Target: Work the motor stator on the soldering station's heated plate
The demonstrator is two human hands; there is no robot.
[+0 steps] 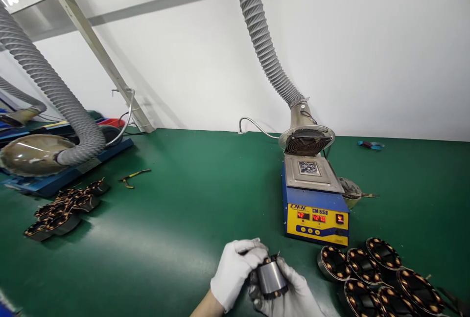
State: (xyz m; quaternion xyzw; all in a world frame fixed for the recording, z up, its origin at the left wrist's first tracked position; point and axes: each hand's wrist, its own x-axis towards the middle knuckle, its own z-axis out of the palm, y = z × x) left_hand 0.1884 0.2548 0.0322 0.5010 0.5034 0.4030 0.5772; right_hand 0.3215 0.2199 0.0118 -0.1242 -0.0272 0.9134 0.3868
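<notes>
Scanning from nine o'clock, a grey extraction hose (55, 97) is seen drooping over a blue tray, and below it a heap of wound stators (62, 209) lies on the green surface (183, 199), with small yellow-handled pliers (134, 176) just beside it toward twelve. At six o'clock, a single metal stator core (270, 278) is held between two white-gloved hands, well apart from the heap. The left hand (235, 270) is clenched over the core's upper edge, its grip closed on the part; the right hand (290, 297) is cupped beneath it, grasping it from below. Just beyond, toward one o'clock, a blue and yellow solder pot (316, 204) stands under a second hose's fan hood (306, 141), its red displays lit. At four o'clock, a cluster of stators (378, 273) is laid flat. The step in hand is judged to be the readying of the core's wire ends. The next move, by that judgement, would call for the core to be turned leads-downward and kept steady over the molten bath.
</notes>
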